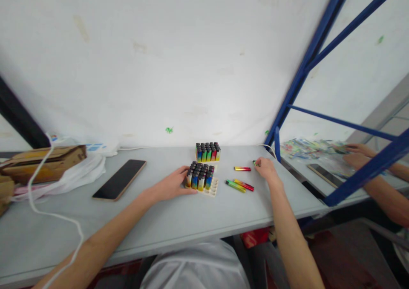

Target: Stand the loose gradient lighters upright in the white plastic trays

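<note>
Several multicoloured lighters with black tops (201, 176) stand upright in a white tray with round holes (213, 187); bare holes show on its right side. My left hand (172, 182) holds this tray at its left end, thumb along the front and fingers behind. Farther right, my right hand (266, 169) pinches a lighter (256, 163), mostly covered by the fingers. Between my hands lie loose lighters: a red and gold one (242, 169), a green and yellow one (235, 186), and a red and yellow one (244, 184) touching it.
Behind the tray, a second batch of upright lighters (208, 151) stands near the wall. A phone (120, 180) lies left, beside a cardboard box (44, 163), white plastic bag (76, 174) and white cable (54, 214). A blue metal frame (295, 82) rises right; beyond it, another person's hands (358, 154) work over coloured items.
</note>
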`<state>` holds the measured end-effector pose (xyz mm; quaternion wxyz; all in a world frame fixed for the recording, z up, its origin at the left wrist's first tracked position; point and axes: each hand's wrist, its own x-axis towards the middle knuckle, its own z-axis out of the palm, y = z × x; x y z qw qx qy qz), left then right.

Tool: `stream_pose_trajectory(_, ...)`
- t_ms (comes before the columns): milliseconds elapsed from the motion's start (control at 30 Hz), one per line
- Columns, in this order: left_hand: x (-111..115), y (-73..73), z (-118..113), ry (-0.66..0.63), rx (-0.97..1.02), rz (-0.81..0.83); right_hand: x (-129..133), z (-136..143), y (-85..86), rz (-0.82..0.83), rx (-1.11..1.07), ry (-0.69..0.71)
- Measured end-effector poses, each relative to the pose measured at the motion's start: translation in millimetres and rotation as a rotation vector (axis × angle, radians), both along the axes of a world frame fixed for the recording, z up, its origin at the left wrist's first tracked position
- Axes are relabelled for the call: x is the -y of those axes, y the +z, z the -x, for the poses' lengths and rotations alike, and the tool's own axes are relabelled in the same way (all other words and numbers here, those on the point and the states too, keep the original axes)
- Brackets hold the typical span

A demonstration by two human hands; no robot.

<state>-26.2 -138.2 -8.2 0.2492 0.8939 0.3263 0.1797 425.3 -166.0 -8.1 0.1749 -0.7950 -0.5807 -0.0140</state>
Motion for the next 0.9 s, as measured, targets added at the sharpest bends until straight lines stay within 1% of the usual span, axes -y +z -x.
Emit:
stream_pose_trajectory(100,0.2,-0.3,-0.3,-0.009,-0.002,-0.012,3.8,-4.9,1.5,-0.016,-0.042,-0.086)
stream_pose_trajectory(167,0.1,-0.8,-0.3,0.002,0.004,-0.023,4.6,-3.3,4.0,-0.028,-0.15,-0.092)
stream_pose_trajectory(267,0.3,-1.2,-0.2,0.023,0.015,-0.028,4.3,5.7,10.4,-0.036,-0.296,-0.019)
stream_pose_trajectory(367,0.4,-1.2,-0.1,0.019,0.015,-0.019,5.2,22.5,20.1,-0.088,-0.484,0.128)
stream_pose_trajectory(467,0.7,-0.4,0.0,0.008,0.018,-0.014,9.9,48.4,34.4,-0.185,-0.831,0.321)
stream_pose_trajectory(533,1.5,1.0,-0.1,0.0,0.027,-0.015,15.2,70.1,45.8,-0.226,-0.997,0.428)
stream_pose_trajectory(633,3.7,3.4,-0.4,0.001,0.02,-0.013,24.3,106.3,60.1,-0.183,-1.196,0.526)
stream_pose_trajectory(700,4.7,3.7,-0.7,0.01,0.02,-0.02,29.1,130.0,64.9,-0.148,-1.304,0.586)
stream_pose_trajectory(800,4.4,0.8,-1.2,0.018,0.049,-0.055,31.1,160.8,63.9,-0.101,-1.379,0.633)
stream_pose_trajectory(900,3.1,-3.9,-2.6,0.024,0.066,-0.093,28.1,182.8,56.3,-0.1,-1.299,0.609)
